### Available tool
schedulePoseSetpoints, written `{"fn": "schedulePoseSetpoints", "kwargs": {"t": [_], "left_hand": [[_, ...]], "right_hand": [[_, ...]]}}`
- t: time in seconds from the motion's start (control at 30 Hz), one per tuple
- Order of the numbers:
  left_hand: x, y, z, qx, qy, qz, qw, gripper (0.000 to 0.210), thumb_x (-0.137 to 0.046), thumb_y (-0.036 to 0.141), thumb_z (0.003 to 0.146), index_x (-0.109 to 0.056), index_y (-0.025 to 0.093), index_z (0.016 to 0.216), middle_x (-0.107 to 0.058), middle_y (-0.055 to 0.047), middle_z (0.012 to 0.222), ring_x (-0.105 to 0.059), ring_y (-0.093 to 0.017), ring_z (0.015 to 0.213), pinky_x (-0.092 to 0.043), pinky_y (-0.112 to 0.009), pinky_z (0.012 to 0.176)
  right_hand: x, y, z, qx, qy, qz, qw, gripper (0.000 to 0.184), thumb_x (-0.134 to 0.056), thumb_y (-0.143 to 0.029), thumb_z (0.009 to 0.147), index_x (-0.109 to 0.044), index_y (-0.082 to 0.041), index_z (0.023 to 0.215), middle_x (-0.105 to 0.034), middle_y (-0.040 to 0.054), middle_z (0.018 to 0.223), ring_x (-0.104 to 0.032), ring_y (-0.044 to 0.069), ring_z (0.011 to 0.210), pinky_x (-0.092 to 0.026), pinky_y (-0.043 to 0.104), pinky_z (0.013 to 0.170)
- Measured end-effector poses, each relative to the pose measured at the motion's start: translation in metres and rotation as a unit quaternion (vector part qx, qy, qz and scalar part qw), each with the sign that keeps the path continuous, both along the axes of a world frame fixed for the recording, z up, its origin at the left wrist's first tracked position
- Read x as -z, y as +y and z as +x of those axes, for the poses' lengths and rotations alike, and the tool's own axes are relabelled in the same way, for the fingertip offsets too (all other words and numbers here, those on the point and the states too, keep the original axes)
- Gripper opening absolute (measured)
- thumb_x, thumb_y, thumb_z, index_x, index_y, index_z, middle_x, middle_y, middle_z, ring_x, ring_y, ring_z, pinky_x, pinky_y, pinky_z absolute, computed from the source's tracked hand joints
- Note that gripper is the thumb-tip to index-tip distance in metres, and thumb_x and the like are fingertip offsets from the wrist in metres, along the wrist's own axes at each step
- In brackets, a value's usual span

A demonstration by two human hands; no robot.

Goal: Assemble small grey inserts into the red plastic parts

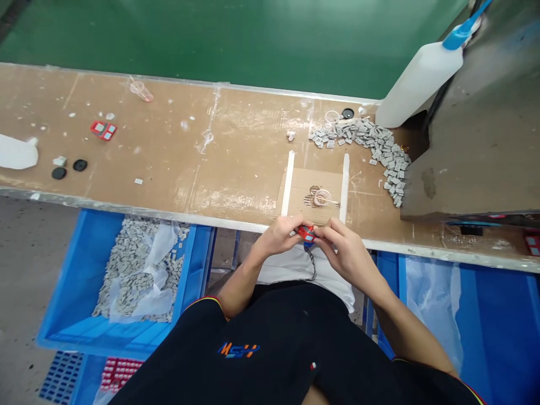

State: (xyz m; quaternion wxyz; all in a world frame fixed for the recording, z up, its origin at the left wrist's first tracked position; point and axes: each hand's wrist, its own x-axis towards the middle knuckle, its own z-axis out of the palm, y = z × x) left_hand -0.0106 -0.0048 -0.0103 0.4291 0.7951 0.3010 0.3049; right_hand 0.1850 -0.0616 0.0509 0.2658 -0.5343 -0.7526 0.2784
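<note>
A small red plastic piece with pale and grey patches (307, 233) is held at the front edge of the workbench. My left hand (280, 235) pinches its left side, and my right hand (342, 247) has its fingertips on the right side. Whether a smaller part sits between the right fingertips is too small to tell. Just beyond my hands lies a cardboard pad (295, 194) between two white strips. On it stands a little clear cup (322, 197) with a thin white stick, beside dark stains.
Several small grey pieces (386, 149) form a curved heap near a white bottle with a blue nozzle (422, 79). Another red piece (103, 130) lies far left, near black discs (80, 165). A blue bin (63, 315) of grey pieces stands below left; another blue bin (498, 315) is right.
</note>
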Motion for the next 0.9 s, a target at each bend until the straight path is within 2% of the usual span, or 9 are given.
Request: {"fn": "schedulePoseSetpoints", "kwargs": {"t": [0.1, 0.17, 0.23, 0.3, 0.4, 0.5, 0.57, 0.8, 0.9], "left_hand": [[0.001, -0.002, 0.005, -0.030, -0.025, 0.008, 0.999, 0.011, -0.063, 0.018, 0.090, -0.066, 0.017, 0.100, -0.074, -0.004, 0.087, -0.070, -0.015, 0.077, -0.056, -0.025, 0.072], [0.000, -0.005, 0.008, -0.041, -0.071, 0.010, 0.997, 0.010, -0.065, 0.020, 0.090, -0.065, 0.017, 0.100, -0.074, -0.006, 0.091, -0.070, -0.016, 0.081, -0.056, -0.025, 0.074], [-0.006, -0.009, 0.011, -0.027, -0.109, -0.001, 0.994, 0.014, -0.068, 0.023, 0.090, -0.064, 0.017, 0.102, -0.074, -0.009, 0.100, -0.071, -0.018, 0.092, -0.057, -0.028, 0.081], [-0.014, -0.013, 0.012, 0.002, -0.117, -0.027, 0.993, 0.018, -0.071, 0.025, 0.088, -0.065, 0.017, 0.103, -0.073, -0.012, 0.111, -0.071, -0.020, 0.103, -0.058, -0.031, 0.087], [-0.027, -0.020, 0.015, -0.002, -0.111, -0.068, 0.991, 0.010, -0.069, 0.023, 0.089, -0.067, 0.017, 0.097, -0.074, -0.012, 0.113, -0.071, -0.020, 0.103, -0.058, -0.033, 0.089], [-0.036, -0.025, 0.019, -0.037, -0.123, -0.097, 0.987, 0.002, -0.066, 0.018, 0.088, -0.068, 0.016, 0.089, -0.076, -0.011, 0.107, -0.073, -0.020, 0.101, -0.058, -0.035, 0.091], [-0.041, -0.026, 0.021, -0.037, -0.130, -0.107, 0.985, 0.003, -0.067, 0.017, 0.087, -0.069, 0.017, 0.088, -0.077, -0.011, 0.107, -0.073, -0.020, 0.102, -0.058, -0.036, 0.092], [-0.049, -0.028, 0.021, -0.025, -0.156, -0.091, 0.983, 0.004, -0.070, 0.013, 0.083, -0.070, 0.016, 0.082, -0.077, -0.009, 0.099, -0.074, -0.018, 0.093, -0.059, -0.031, 0.085], [-0.050, -0.028, 0.020, -0.018, -0.139, -0.088, 0.986, 0.007, -0.071, 0.015, 0.084, -0.069, 0.016, 0.078, -0.077, -0.008, 0.094, -0.074, -0.017, 0.090, -0.060, -0.031, 0.082]], "right_hand": [[0.009, -0.008, -0.003, 0.055, 0.107, 0.008, 0.993, 0.017, -0.056, -0.028, 0.098, -0.069, -0.023, 0.107, -0.059, 0.0077, 0.099, -0.064, 0.020, 0.091, -0.056, 0.033, 0.078], [0.017, -0.014, -0.007, 0.114, 0.191, -0.001, 0.975, 0.020, -0.059, -0.032, 0.097, -0.068, -0.025, 0.113, -0.060, 0.0088, 0.109, -0.066, 0.021, 0.100, -0.059, 0.035, 0.082], [0.025, -0.020, -0.009, 0.161, 0.271, -0.030, 0.949, 0.026, -0.062, -0.036, 0.096, -0.066, -0.025, 0.118, -0.062, 0.0091, 0.112, -0.068, 0.021, 0.100, -0.061, 0.035, 0.083], [0.029, -0.025, -0.009, 0.175, 0.313, -0.051, 0.932, 0.027, -0.064, -0.037, 0.094, -0.065, -0.024, 0.118, -0.063, 0.0086, 0.111, -0.070, 0.020, 0.097, -0.062, 0.035, 0.083], [0.027, -0.030, -0.006, 0.163, 0.285, -0.039, 0.944, 0.024, -0.067, -0.033, 0.092, -0.068, -0.024, 0.113, -0.064, 0.0072, 0.106, -0.069, 0.019, 0.093, -0.062, 0.035, 0.082], [0.021, -0.033, -0.003, 0.159, 0.232, 0.004, 0.960, 0.024, -0.068, -0.031, 0.091, -0.068, -0.025, 0.114, -0.063, 0.0066, 0.101, -0.067, 0.019, 0.088, -0.062, 0.037, 0.079], [0.017, -0.033, -0.002, 0.157, 0.206, 0.028, 0.965, 0.024, -0.067, -0.030, 0.092, -0.067, -0.025, 0.116, -0.063, 0.0067, 0.100, -0.066, 0.020, 0.087, -0.062, 0.037, 0.078], [0.006, -0.038, 0.001, 0.126, 0.152, 0.098, 0.975, 0.025, -0.064, -0.022, 0.093, -0.066, -0.025, 0.118, -0.062, 0.0074, 0.101, -0.066, 0.020, 0.088, -0.060, 0.036, 0.077], [0.005, -0.039, 0.002, 0.110, 0.146, 0.111, 0.977, 0.024, -0.062, -0.020, 0.094, -0.066, -0.025, 0.117, -0.062, 0.0076, 0.100, -0.065, 0.020, 0.086, -0.059, 0.036, 0.077]]}}
